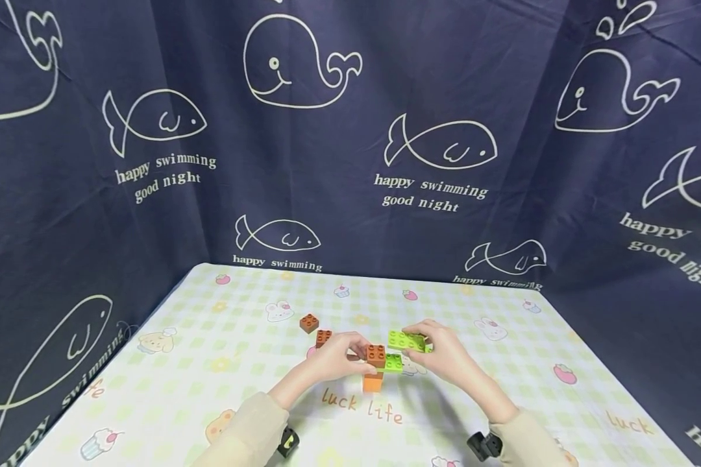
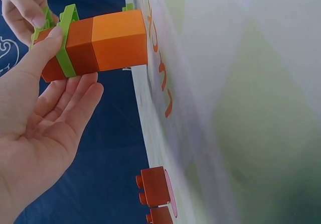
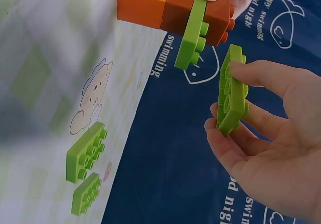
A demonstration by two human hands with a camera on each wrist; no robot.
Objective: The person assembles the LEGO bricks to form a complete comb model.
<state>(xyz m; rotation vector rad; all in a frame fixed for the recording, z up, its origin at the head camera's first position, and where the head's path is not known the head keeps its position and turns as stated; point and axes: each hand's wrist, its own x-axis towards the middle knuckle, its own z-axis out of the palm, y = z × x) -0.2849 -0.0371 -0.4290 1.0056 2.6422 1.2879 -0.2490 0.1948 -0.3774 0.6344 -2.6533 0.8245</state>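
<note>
A small tower stands on the table: an orange brick (image 1: 372, 383) at its base, a brown brick (image 2: 82, 47) over that, then a flat green brick (image 1: 393, 362) jutting to the right, and another brown brick (image 1: 376, 352) on top. My left hand (image 1: 339, 358) grips the tower near its upper part, thumb on the near side and fingers behind. Between thumb and fingers, my right hand (image 1: 444, 347) pinches a second flat green brick (image 3: 232, 91). It is held just above and right of the tower, apart from it in the right wrist view.
Two loose brown bricks, one farther back (image 1: 309, 323) and one nearer (image 1: 324, 338), lie left of the tower. Two more green bricks, a larger (image 3: 83, 156) and a smaller (image 3: 85, 195), rest on the patterned tablecloth (image 1: 239, 363). A dark blue curtain (image 1: 350, 194) encloses the table.
</note>
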